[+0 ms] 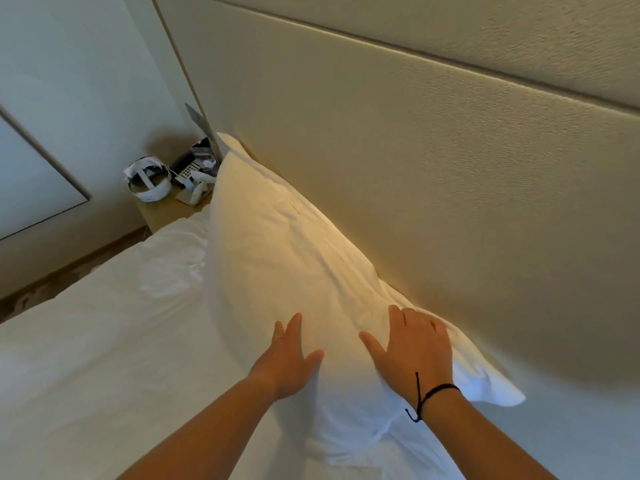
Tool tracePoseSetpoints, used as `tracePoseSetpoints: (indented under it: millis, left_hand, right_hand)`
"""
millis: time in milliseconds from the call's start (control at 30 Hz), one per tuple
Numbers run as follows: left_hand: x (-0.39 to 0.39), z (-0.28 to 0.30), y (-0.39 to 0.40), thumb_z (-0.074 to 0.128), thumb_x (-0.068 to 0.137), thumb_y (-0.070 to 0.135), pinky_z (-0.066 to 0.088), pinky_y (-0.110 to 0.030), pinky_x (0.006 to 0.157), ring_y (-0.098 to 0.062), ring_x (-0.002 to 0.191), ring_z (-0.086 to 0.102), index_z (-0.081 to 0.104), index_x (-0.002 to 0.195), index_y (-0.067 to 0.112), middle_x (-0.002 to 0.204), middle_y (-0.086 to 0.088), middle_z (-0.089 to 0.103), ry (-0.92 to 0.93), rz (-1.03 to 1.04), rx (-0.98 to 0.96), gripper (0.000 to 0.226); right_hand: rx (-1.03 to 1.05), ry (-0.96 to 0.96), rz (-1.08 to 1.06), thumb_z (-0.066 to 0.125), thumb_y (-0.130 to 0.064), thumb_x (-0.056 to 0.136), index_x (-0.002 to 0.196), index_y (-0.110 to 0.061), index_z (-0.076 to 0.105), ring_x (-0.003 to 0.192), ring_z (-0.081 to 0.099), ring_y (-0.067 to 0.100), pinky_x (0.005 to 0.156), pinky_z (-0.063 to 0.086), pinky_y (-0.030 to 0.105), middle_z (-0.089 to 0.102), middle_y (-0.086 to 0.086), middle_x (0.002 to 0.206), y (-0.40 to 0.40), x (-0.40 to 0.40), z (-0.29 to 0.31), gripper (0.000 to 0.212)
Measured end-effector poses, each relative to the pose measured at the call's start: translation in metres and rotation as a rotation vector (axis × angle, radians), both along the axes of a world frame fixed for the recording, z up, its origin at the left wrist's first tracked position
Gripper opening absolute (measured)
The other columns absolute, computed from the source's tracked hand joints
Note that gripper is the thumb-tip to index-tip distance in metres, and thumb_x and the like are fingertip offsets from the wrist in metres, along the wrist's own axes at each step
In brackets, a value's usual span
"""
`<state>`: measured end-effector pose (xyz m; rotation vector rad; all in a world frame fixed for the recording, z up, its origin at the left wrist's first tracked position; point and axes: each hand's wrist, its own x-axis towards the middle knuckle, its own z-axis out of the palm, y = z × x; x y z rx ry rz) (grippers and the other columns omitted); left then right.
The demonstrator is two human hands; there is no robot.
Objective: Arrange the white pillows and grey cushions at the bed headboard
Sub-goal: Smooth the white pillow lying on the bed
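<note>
White pillow (277, 244) leans on the beige headboard (415, 150), left hand (289, 358) and right hand (414, 351) pressing flat, fingers straight.

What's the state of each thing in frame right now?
white pillow: propped on edge against the headboard
left hand: open, flat on the pillow
right hand: open, pressing the pillow's top edge
bed sheet: spread, lightly creased
nightstand: cluttered with a white headset and small items
</note>
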<state>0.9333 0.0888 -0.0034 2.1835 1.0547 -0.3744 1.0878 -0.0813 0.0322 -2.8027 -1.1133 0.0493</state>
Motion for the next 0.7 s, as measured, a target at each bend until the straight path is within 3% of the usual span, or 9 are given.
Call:
tracePoseSetpoints:
  millis: [67, 167, 233, 300, 367, 433, 533, 633, 700]
  left_hand:
    - [-0.004, -0.002, -0.003, 0.052, 0.092, 0.059, 0.021, -0.040, 0.117, -0.023, 0.152, 0.007, -0.003, 0.156, 0.030, 0.166, -0.003, -0.004, -0.021, -0.011, -0.010, 0.089]
    - [-0.007, -0.003, -0.016, 0.056, 0.089, 0.059, 0.025, -0.041, 0.115, -0.024, 0.152, 0.009, -0.007, 0.156, 0.033, 0.166, -0.004, -0.006, -0.029, -0.041, -0.005, 0.096]
    - [-0.004, -0.001, -0.027, 0.059, 0.087, 0.060, 0.030, -0.042, 0.113, -0.027, 0.151, 0.013, -0.011, 0.155, 0.034, 0.165, -0.008, -0.010, -0.023, -0.051, 0.000, 0.101]
    - [-0.002, 0.002, -0.037, 0.061, 0.086, 0.060, 0.033, -0.042, 0.111, -0.029, 0.150, 0.019, -0.015, 0.154, 0.034, 0.164, -0.011, -0.015, -0.003, -0.044, 0.007, 0.105]
    - [-0.001, 0.004, -0.042, 0.062, 0.086, 0.059, 0.033, -0.043, 0.111, -0.031, 0.149, 0.021, -0.016, 0.153, 0.034, 0.164, -0.011, -0.017, 0.001, -0.037, 0.007, 0.106]
    - [-0.002, 0.005, -0.044, 0.063, 0.085, 0.058, 0.031, -0.043, 0.113, -0.030, 0.150, 0.018, -0.015, 0.154, 0.034, 0.164, -0.010, -0.016, -0.021, -0.038, 0.001, 0.106]
    - [-0.014, 0.006, -0.041, 0.063, 0.087, 0.054, 0.025, -0.041, 0.116, -0.023, 0.152, 0.007, -0.010, 0.155, 0.035, 0.165, -0.005, -0.010, -0.052, -0.054, -0.005, 0.101]
    - [-0.039, 0.012, -0.043, 0.061, 0.091, 0.049, 0.018, -0.037, 0.119, -0.014, 0.152, -0.007, -0.008, 0.156, 0.033, 0.166, 0.002, -0.006, -0.070, -0.102, -0.002, 0.096]
    - [-0.061, 0.019, -0.044, 0.062, 0.090, 0.048, 0.021, -0.039, 0.120, -0.015, 0.152, 0.001, -0.005, 0.156, 0.035, 0.166, 0.001, -0.002, -0.078, -0.062, -0.008, 0.094]
  right_hand:
    - [-0.022, -0.018, 0.014, 0.026, -0.079, 0.084, 0.110, -0.023, 0.053, 0.095, 0.057, 0.017, 0.093, 0.043, 0.036, 0.061, -0.006, 0.099, -0.020, 0.001, 0.004, 0.067]
    - [-0.124, 0.039, 0.084, 0.043, -0.081, 0.076, 0.131, -0.022, 0.044, 0.107, 0.055, 0.020, 0.096, 0.042, 0.036, 0.058, -0.004, 0.115, -0.048, 0.004, 0.013, 0.081]
    - [-0.269, 0.072, 0.118, 0.062, -0.062, 0.077, 0.142, -0.021, 0.031, 0.107, 0.053, 0.023, 0.092, 0.042, 0.036, 0.055, -0.001, 0.117, -0.060, 0.007, 0.019, 0.083]
    - [-0.336, 0.052, 0.117, 0.063, -0.024, 0.084, 0.130, -0.017, 0.041, 0.087, 0.053, 0.023, 0.074, 0.043, 0.032, 0.053, 0.001, 0.099, -0.062, 0.009, 0.025, 0.052]
    - [-0.285, 0.032, 0.084, 0.050, -0.003, 0.084, 0.096, -0.018, 0.048, 0.068, 0.045, 0.020, 0.058, 0.035, 0.030, 0.042, -0.002, 0.077, -0.057, 0.009, 0.032, 0.019]
    - [-0.226, 0.047, 0.078, 0.045, 0.001, 0.085, 0.080, -0.019, 0.042, 0.062, 0.040, 0.018, 0.052, 0.027, 0.027, 0.033, -0.004, 0.067, -0.055, 0.006, 0.033, 0.021]
    - [-0.161, 0.032, 0.065, 0.044, 0.001, 0.085, 0.077, -0.021, 0.038, 0.061, 0.038, 0.017, 0.051, 0.026, 0.026, 0.030, -0.006, 0.065, -0.060, 0.001, 0.025, 0.023]
    - [-0.159, 0.029, -0.001, 0.044, -0.001, 0.085, 0.081, -0.021, 0.039, 0.065, 0.041, 0.016, 0.055, 0.031, 0.026, 0.043, -0.006, 0.076, -0.066, -0.007, 0.026, 0.020]
    - [-0.110, -0.004, -0.002, 0.050, -0.008, 0.087, 0.087, -0.019, 0.044, 0.067, 0.044, 0.018, 0.059, 0.034, 0.027, 0.052, -0.002, 0.086, -0.063, -0.017, 0.036, 0.013]
